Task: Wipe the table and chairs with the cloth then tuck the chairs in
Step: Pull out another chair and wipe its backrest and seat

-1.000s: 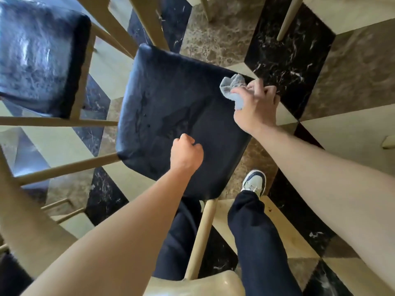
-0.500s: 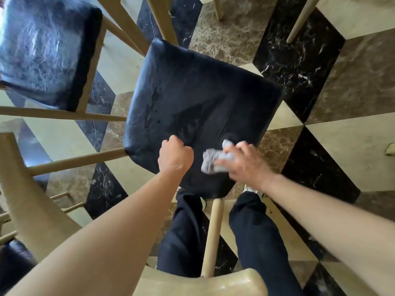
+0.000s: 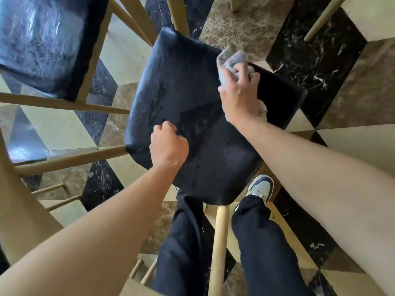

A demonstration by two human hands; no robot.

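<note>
no legible text or brands, right hand [image 3: 240,97] clutching grey cloth [image 3: 229,58] on dark chair seat [image 3: 192,103], left hand [image 3: 168,146] fisted, empty, resting on seat's near edge

The floor [image 3: 316,60] is polished stone laid in a diamond pattern of black white-veined marble, mottled brown marble and plain cream tiles, and it gleams with reflected daylight, strongest at the left edge. A second dark-cushioned seat [image 3: 42,39] on a pale wooden frame stands at upper left. Slim pale wooden furniture legs [image 3: 320,20] cross the top of the view, and thin wooden rungs [image 3: 55,195] show at lower left.
</note>
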